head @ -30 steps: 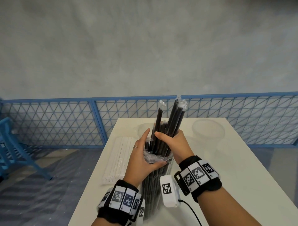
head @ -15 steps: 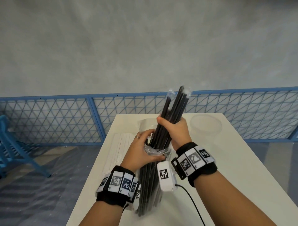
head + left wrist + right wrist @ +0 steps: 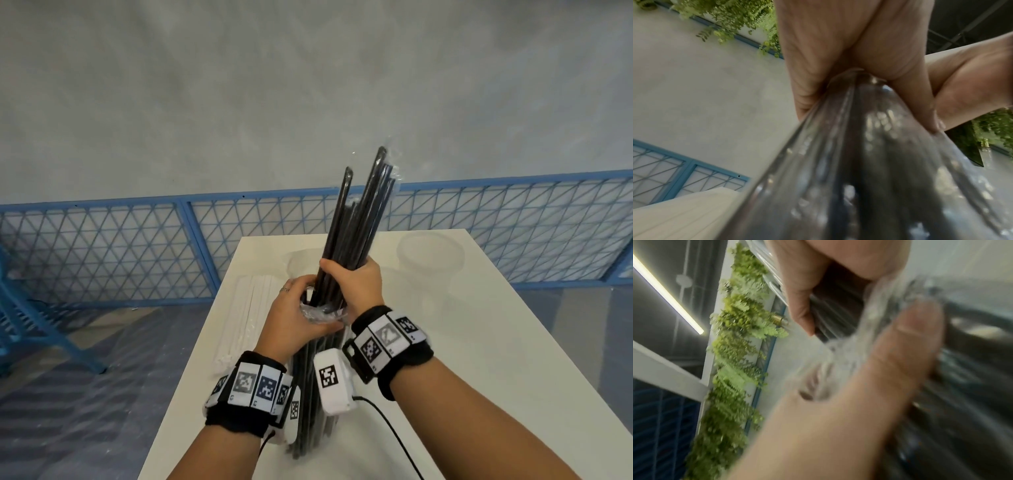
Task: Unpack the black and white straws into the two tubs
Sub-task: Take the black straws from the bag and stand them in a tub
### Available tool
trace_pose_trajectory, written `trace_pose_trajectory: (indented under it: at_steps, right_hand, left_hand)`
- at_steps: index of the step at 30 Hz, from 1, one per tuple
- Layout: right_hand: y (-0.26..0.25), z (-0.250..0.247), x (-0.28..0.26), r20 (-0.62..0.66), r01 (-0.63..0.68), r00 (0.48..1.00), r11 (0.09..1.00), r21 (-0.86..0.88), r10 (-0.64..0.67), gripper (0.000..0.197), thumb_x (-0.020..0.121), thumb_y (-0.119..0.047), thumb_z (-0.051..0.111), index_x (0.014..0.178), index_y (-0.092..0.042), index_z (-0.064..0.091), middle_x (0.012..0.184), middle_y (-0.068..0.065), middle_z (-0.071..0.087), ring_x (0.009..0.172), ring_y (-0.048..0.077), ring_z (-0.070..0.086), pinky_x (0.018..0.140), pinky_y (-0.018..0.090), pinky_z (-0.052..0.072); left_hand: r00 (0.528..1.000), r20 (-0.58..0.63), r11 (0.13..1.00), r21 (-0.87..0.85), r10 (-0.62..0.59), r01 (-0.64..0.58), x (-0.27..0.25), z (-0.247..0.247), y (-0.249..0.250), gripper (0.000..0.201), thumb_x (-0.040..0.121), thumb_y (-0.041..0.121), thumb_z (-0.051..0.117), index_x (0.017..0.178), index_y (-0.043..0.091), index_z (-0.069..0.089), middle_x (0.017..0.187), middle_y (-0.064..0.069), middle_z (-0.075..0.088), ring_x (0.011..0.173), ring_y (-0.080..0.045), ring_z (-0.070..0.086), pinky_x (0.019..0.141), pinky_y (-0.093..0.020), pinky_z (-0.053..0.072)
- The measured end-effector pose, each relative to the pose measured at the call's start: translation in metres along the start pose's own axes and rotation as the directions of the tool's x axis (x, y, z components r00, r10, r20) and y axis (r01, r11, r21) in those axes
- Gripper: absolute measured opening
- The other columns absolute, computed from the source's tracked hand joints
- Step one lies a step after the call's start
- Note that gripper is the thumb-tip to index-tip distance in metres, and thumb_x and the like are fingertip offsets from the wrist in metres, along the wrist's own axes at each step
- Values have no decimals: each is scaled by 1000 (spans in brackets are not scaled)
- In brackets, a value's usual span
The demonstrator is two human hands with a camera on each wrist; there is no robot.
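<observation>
I read this as the pull-out step for the black lot. My right hand (image 3: 356, 284) has its fingers and thumb wrapped round a fistful of long, thin black plastic straws (image 3: 359, 219), which stand nearly upright and fan out toward 12 o'clock above the fist. My left hand (image 3: 298, 318) has its fingers curled round the crumpled mouth of the clear plastic bag (image 3: 313, 383), which stands on end on the white rectangular table (image 3: 479, 342) with more dark straws inside it, below both hands. The left wrist view looks up that bag to where the palm closes on it.

The two round translucent plastic tubs sit at the far end: one (image 3: 431, 253) at about 1 o'clock from my hands, the other (image 3: 301, 263) at 12 o'clock, mostly hidden behind the straws. A flat pack of white straws (image 3: 251, 318) lies untouched at 9 o'clock, near the table's left edge.

Next, I judge, the fistful must come clear of the bag mouth, then swing to one tub and go in ends first without splaying. The thin film may cling and lift with them, so the left hand should hold the bag down.

I can read no brand or writing; only square black-and-white coded markers show on the wristbands (image 3: 387, 342).
</observation>
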State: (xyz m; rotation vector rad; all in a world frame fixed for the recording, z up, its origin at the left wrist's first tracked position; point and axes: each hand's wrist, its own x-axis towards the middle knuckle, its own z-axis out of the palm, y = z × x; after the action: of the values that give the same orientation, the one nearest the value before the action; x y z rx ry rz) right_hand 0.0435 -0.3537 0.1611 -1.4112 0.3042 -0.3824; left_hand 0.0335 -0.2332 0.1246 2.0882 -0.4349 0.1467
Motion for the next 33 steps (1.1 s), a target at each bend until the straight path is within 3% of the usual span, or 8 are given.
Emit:
trace_pose_trajectory:
  at_steps: [5, 11, 15, 19, 23, 28, 30, 33]
  right_hand:
    - [-20, -3, 8, 2, -38, 999, 983, 182, 39, 15, 75, -1, 69, 83, -10, 60, 68, 2, 61, 58, 11, 60, 56, 23, 52]
    - [-25, -5, 17, -9, -83, 996, 962, 260, 89, 18, 75, -2, 68, 91, -7, 60, 76, 6, 62, 67, 17, 61, 64, 29, 52]
    - [-26, -8, 21, 5, -104, 994, 938, 329, 109, 24, 77, -1, 66, 99, -6, 58, 77, 5, 60, 72, 19, 60, 77, 38, 54]
    - [-33, -13, 25, 7, -101, 994, 898, 428, 109, 24, 78, -5, 69, 99, -6, 59, 79, 4, 62, 72, 17, 61, 75, 35, 54]
    - [-38, -18, 32, -46, -113, 986, 840, 531, 162, 35, 76, -4, 70, 108, 3, 58, 83, 9, 63, 73, 20, 62, 65, 30, 55]
    - [-41, -28, 40, -96, -108, 972, 765, 635, 217, 44, 77, -4, 66, 118, 8, 54, 81, 10, 64, 69, 21, 62, 59, 28, 55]
    - [-41, -34, 43, -113, -95, 969, 755, 649, 218, 44, 79, -3, 65, 119, 7, 52, 77, 8, 63, 67, 20, 62, 56, 26, 55]
    - [-44, -42, 45, -138, -72, 969, 762, 644, 207, 38, 80, -4, 65, 116, 5, 54, 76, 7, 63, 65, 18, 63, 53, 25, 55]
  left_hand:
    - [999, -15, 999, 5, -38, 38, -1, -7, -8, 73, 56, 22, 88, 121, 25, 53, 117, 10, 54, 107, -1, 47, 78, 8, 30]
    - [996, -52, 993, -97, -76, 71, -4, -8, -6, 74, 58, 17, 87, 122, 24, 51, 115, 9, 56, 90, 16, 53, 73, 6, 36]
    - [994, -67, 984, -161, -86, 74, -11, -2, -7, 87, 60, 16, 87, 131, 31, 39, 110, 23, 49, 92, 19, 52, 73, 3, 40]
    - [992, -73, 986, -135, -104, 93, -13, -1, -10, 74, 61, 17, 86, 120, 33, 46, 106, 14, 59, 91, 3, 60, 71, -1, 44]
    - [987, -94, 981, -157, -129, 113, -10, -2, -13, 70, 60, 15, 86, 118, 31, 48, 101, 12, 61, 90, 0, 61, 70, -6, 47]
    - [970, -148, 970, -177, -191, 164, -7, -4, -26, 69, 61, 9, 86, 117, 26, 51, 100, 7, 62, 93, -11, 60, 82, -25, 49]
    - [955, -200, 967, -175, -219, 185, -8, -6, -31, 65, 62, 7, 84, 115, 24, 51, 93, 11, 60, 89, -10, 59, 77, -22, 48]
    - [947, -228, 965, -185, -227, 187, -9, -6, -32, 61, 64, 5, 83, 113, 22, 51, 89, 18, 55, 81, 6, 53, 65, -8, 40]
